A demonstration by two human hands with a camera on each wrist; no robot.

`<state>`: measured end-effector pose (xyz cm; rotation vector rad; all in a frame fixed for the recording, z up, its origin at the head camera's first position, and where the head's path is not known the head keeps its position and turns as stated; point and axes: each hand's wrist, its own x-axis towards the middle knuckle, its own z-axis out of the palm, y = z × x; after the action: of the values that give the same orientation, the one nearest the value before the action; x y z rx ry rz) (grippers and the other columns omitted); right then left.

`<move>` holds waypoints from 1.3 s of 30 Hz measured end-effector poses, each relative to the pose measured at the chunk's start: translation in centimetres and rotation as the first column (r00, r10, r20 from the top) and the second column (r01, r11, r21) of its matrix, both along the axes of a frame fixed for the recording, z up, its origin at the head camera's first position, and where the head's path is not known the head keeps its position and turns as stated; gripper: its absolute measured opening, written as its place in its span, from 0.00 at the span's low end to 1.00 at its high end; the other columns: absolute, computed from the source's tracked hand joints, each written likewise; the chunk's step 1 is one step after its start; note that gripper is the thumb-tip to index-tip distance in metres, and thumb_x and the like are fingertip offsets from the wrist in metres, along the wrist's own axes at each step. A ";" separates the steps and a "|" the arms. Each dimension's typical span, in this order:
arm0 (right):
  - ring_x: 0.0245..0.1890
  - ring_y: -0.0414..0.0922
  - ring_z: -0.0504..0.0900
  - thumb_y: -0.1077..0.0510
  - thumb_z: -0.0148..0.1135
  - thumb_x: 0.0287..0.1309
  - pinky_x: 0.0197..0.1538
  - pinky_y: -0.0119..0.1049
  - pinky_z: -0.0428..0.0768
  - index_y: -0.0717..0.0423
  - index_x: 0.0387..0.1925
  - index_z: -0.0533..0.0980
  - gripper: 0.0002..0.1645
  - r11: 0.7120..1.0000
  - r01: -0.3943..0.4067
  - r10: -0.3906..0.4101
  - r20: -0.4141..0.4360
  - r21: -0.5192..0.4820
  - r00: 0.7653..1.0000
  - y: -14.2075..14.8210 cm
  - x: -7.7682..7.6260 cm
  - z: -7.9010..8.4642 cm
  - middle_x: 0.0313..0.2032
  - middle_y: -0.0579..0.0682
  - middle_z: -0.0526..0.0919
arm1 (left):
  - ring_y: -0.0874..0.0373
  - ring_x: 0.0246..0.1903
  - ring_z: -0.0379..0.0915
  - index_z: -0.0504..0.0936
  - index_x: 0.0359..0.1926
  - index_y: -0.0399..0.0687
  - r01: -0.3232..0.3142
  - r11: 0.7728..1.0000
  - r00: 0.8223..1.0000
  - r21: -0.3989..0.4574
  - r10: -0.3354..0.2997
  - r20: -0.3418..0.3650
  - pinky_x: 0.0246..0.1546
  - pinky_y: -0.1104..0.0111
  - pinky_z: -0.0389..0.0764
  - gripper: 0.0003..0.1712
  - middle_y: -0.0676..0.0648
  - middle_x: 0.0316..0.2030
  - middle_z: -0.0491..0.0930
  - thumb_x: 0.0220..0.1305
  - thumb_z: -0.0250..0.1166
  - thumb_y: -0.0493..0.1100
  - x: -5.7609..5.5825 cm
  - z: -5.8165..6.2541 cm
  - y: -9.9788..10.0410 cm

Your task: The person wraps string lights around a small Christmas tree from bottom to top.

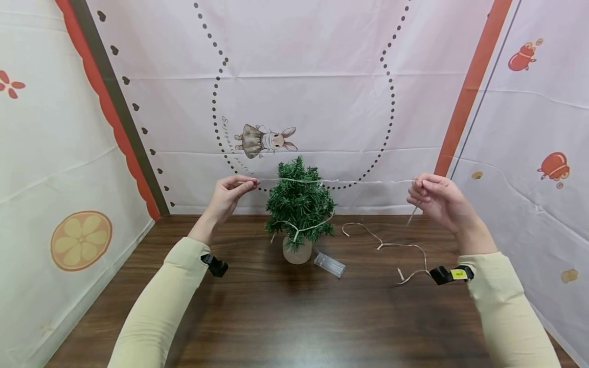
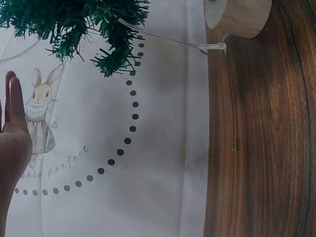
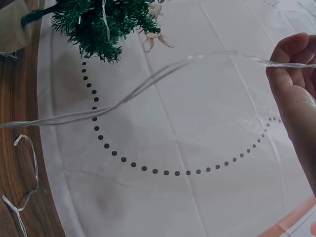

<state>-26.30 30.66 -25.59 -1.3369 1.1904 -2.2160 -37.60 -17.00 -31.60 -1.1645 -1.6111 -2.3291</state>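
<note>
A small green artificial Christmas tree (image 1: 299,202) stands upright on a pale round base (image 1: 296,251). A thin clear string of lights (image 1: 368,182) runs nearly straight between both hands, crossing the upper part of the tree in the head view. Another stretch wraps loosely round the lower branches. My left hand (image 1: 228,194), to the left of the tree, pinches the wire between thumb and fingertips. On the far right, my right hand (image 1: 439,198) grips it with curled fingers. From there the wire (image 3: 143,86) hangs down toward the table.
A clear battery box (image 1: 329,265) lies beside the tree base, to its right. Loose light wire (image 1: 405,245) trails over the brown wooden table (image 1: 294,317) under the right arm. Printed cloth (image 1: 303,92) hangs behind and on both sides.
</note>
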 end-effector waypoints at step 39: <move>0.33 0.36 0.79 0.71 0.33 0.71 0.35 0.26 0.75 0.61 0.42 0.80 0.25 0.854 0.400 -0.409 -0.046 0.334 0.912 4.2 0.9 -1.0 0.38 0.46 0.84 | 0.58 0.29 0.78 0.84 0.39 0.38 -0.122 0.802 0.990 -0.584 0.054 -0.133 0.31 0.69 0.78 0.07 0.50 0.36 0.84 0.59 0.65 0.32 3.1 -0.2 0.5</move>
<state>-25.43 34.85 -26.62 -0.9814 1.8865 -2.1364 -34.46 -16.50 -31.76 -1.2375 -2.3814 -1.6951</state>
